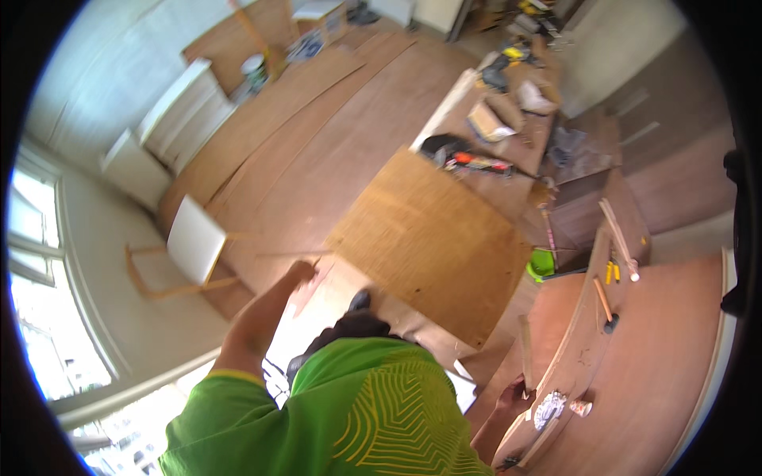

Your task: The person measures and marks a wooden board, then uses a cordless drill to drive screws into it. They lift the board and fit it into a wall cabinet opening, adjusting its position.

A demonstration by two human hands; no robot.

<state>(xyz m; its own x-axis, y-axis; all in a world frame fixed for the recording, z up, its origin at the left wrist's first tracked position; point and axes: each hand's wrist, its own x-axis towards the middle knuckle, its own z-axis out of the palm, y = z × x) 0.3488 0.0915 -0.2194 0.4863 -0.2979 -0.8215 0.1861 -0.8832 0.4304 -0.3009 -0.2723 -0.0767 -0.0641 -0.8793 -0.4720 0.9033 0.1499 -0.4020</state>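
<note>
My left hand (302,275) reaches out over the floor, just left of a square plywood board (432,242). Its fingers are smeared by motion, and whether it holds anything is unclear. Low on the right, my right hand (513,394) is closed around the lower end of a thin wooden strip (525,349), which stands up from it. Beside that hand runs the edge of a curved wooden panel (659,349). A crumpled white item (549,410) and a small roll (581,408) lie near it.
A hammer (605,305) and yellow-handled tools (613,272) rest on the panel. Behind it is a green bucket (541,265). A workbench (508,186) carries a red and black tool (480,163). At left, a white-seated chair (195,240) stands near the windows; a paint bucket (255,71) is farther back.
</note>
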